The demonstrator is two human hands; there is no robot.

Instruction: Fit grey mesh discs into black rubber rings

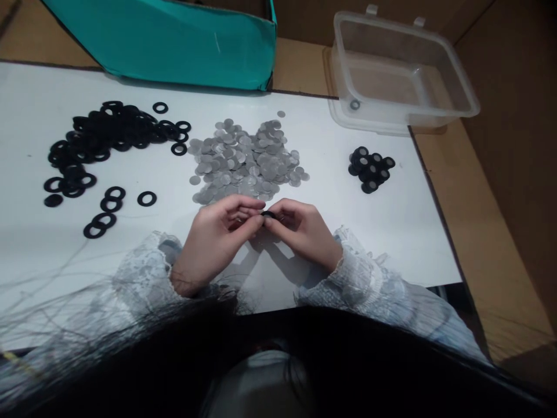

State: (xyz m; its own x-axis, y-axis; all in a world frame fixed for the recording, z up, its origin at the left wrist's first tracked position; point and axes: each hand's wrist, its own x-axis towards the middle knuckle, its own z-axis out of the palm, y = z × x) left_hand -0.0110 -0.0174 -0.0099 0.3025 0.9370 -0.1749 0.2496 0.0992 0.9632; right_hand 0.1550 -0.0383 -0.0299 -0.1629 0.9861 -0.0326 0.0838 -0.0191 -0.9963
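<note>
Hands meet over the white table (391, 232): my left hand (217, 235) and right hand (302, 229) both pinch one black ring (268, 215) between fingertips, just in front of the grey disc pile (248, 159). Loose black rings (100, 136) lie left, a small assembled stack (369, 169) right.

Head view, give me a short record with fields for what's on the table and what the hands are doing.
surface: white table
left hand: pinching a black ring
right hand: pinching the same ring
left pile: loose black rings
middle pile: grey discs
right pile: small stack of black pieces
far right: clear tub, one ring inside
far left: teal box
</note>
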